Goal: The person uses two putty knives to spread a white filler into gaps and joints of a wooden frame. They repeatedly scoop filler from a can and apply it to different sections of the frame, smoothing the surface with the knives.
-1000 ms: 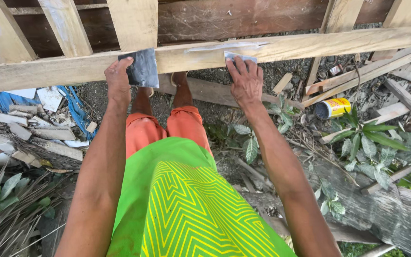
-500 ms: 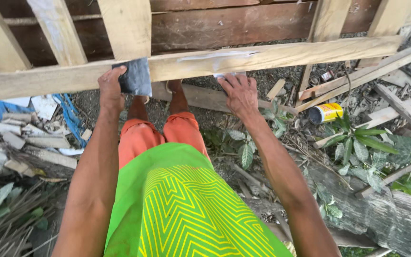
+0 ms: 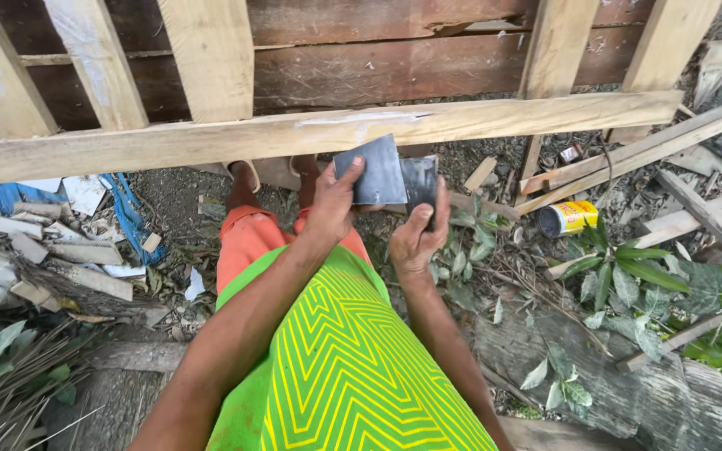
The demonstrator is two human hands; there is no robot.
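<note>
Both my hands are raised in front of my body, just below a long pale wooden rail (image 3: 211, 142). My left hand (image 3: 333, 200) pinches the left side of a grey sheet of sandpaper (image 3: 378, 171). My right hand (image 3: 419, 234) grips a darker folded part of the same sheet (image 3: 419, 179) from below. The sheet hangs in the air, off the wood. A white smear of filler (image 3: 361, 119) marks the rail right above the hands.
Upright planks (image 3: 211, 58) and dark back boards form a wooden frame above the rail. Loose timber offcuts (image 3: 670, 225), a yellow can (image 3: 566, 219) on its side and leafy plants (image 3: 628, 284) lie at right. Scrap wood and blue plastic (image 3: 127, 213) lie at left.
Both hands have come down off the rail and moved together. The left hand brought the sandpaper toward the middle, and the right hand has taken hold of it too.
</note>
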